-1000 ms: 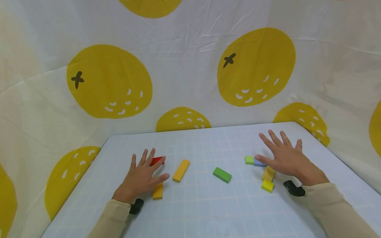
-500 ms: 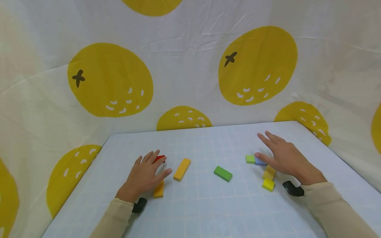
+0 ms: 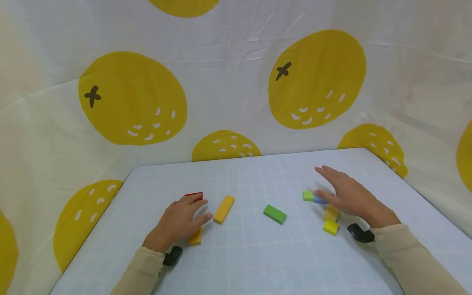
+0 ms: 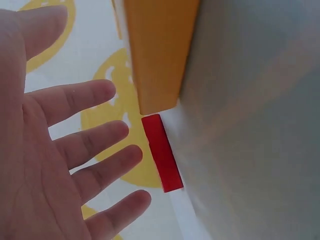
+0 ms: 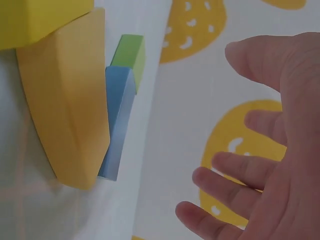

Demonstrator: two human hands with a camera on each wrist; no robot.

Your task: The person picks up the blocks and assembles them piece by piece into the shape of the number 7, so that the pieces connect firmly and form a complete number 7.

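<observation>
My left hand [image 3: 178, 221] hovers over a red block [image 4: 162, 152] and an orange block [image 3: 195, 238], partly covering both in the head view. Its fingers are spread and loosely bent in the left wrist view, with a gap between them and the blocks. On the right side, my right hand [image 3: 354, 198] is held above a blue block [image 3: 319, 199], its thumb overlapping it in the head view. Beside the blue block are a light green block [image 3: 308, 196], a pale orange block [image 3: 331, 213] and a bright yellow block [image 3: 330, 227]. Neither hand holds anything.
Between the hands lie a second orange block [image 3: 223, 209] and a green block [image 3: 274, 214] on the pale checked tabletop [image 3: 243, 258]. A white cloth [image 3: 225, 82] with yellow fruit prints hangs behind the table and along its sides. A dark device [image 3: 360, 233] sits at the right wrist.
The left hand's spread fingers have drawn closer together and bent downward. The right hand has turned more edge-on, with its fingers closer together. The blocks stay where they were.
</observation>
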